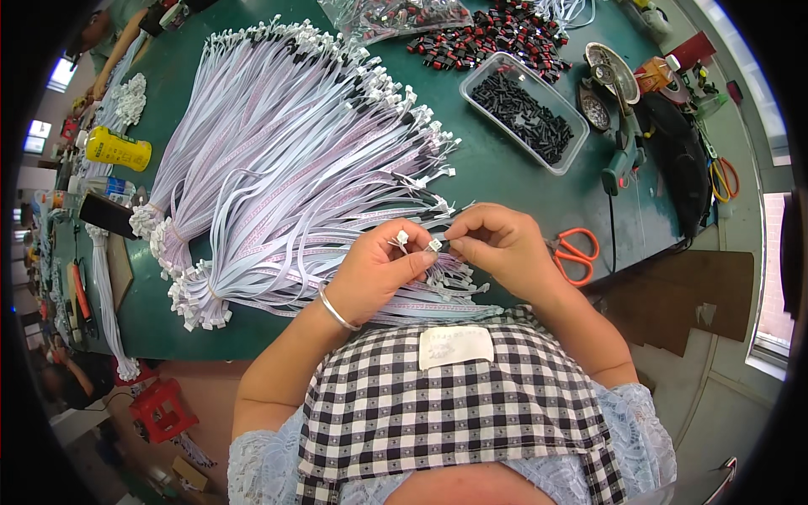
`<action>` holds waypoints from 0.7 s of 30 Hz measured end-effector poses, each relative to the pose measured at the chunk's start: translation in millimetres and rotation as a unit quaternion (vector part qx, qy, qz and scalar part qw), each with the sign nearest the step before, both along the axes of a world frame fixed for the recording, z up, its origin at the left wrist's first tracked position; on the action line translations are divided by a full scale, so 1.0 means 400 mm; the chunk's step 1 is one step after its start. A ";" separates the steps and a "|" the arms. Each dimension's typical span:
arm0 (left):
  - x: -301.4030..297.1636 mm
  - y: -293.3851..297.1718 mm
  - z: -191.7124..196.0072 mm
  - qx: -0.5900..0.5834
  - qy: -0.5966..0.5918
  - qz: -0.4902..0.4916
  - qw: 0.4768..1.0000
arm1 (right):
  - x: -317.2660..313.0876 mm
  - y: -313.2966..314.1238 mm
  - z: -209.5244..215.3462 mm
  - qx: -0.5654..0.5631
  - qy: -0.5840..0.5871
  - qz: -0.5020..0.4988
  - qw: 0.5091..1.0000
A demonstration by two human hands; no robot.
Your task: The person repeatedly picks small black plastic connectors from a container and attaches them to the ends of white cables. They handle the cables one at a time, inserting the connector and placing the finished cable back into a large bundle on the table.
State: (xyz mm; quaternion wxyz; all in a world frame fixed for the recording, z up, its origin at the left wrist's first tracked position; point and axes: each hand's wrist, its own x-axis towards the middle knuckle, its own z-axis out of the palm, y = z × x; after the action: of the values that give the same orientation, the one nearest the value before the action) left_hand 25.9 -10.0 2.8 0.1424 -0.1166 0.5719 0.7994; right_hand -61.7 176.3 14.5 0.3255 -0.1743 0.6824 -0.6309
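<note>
My left hand (379,259), with a bracelet at the wrist, is closed on thin cables that end in small white connectors. One white connector (434,245) stands out between its thumb and my right hand; another white connector (402,238) pokes up between the fingers. My right hand (497,241) is pinched at the near connector's side, and what lies in its fingertips is too small to make out. A large fan of white and pinkish flat cables (311,160) spreads beyond and left of my hands, tied in bunches.
Orange-handled scissors (577,257) lie right of my right hand. Farther off are a clear tub (575,156) of short black tubes, a pile of red-and-black parts (497,38) and a green-handled corded tool (623,160). A yellow bottle (118,149) and dark phone (108,215) sit left. Another person's arm (118,55) shows upper left.
</note>
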 end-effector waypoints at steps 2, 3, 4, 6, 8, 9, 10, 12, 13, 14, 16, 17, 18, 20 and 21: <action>0.000 0.000 0.003 -0.003 -0.007 0.001 1.000 | 0.000 0.003 -0.011 -0.017 -0.071 -0.017 0.997; 0.000 0.000 0.005 -0.004 -0.010 0.003 1.000 | 0.000 0.003 -0.011 -0.018 -0.067 -0.015 0.997; 0.000 0.000 0.004 -0.002 -0.008 0.002 1.000 | 0.002 0.002 -0.011 -0.019 -0.063 -0.013 0.998; 0.000 0.000 0.000 0.004 -0.005 0.002 1.000 | 0.003 -0.001 -0.010 -0.021 -0.048 -0.011 0.999; 0.000 0.000 0.002 0.002 -0.005 0.002 1.000 | 0.005 -0.003 -0.008 -0.024 -0.028 -0.012 0.999; 0.000 0.001 0.002 0.001 -0.005 0.002 1.000 | 0.005 -0.004 -0.006 -0.014 -0.009 -0.006 1.000; 0.000 0.001 0.000 0.000 -0.003 0.004 1.000 | 0.003 -0.004 -0.004 -0.003 0.011 -0.001 1.000; 0.002 0.000 -0.005 -0.002 -0.001 0.007 1.000 | 0.002 -0.004 -0.002 0.007 0.044 0.009 0.999; 0.002 0.000 -0.005 -0.001 -0.001 0.008 1.000 | 0.002 -0.003 -0.002 0.007 0.058 0.013 0.998; 0.001 0.000 -0.004 0.000 -0.001 0.009 1.000 | 0.001 -0.003 -0.002 0.007 0.072 0.018 0.997; 0.002 0.001 -0.001 -0.004 -0.004 0.010 1.000 | -0.008 0.000 0.001 0.019 0.037 0.023 0.999; 0.003 0.002 0.001 -0.010 -0.008 0.010 1.000 | -0.012 0.001 0.004 0.024 0.019 0.026 0.999; 0.002 0.003 0.003 -0.016 -0.010 0.010 1.000 | -0.014 0.000 0.010 0.028 0.011 0.031 0.999; 0.001 0.003 0.007 -0.009 -0.019 0.012 1.000 | -0.014 -0.003 0.019 0.036 -0.005 0.041 0.998; 0.000 0.003 0.008 -0.005 -0.023 0.014 1.000 | -0.014 -0.004 0.018 0.038 0.005 0.042 0.998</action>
State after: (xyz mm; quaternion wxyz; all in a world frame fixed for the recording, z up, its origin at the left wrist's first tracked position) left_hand 26.1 -8.8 6.2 0.1441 -0.1437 0.5710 0.7953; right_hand -67.2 174.5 21.8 0.3542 -0.1933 0.6995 -0.5898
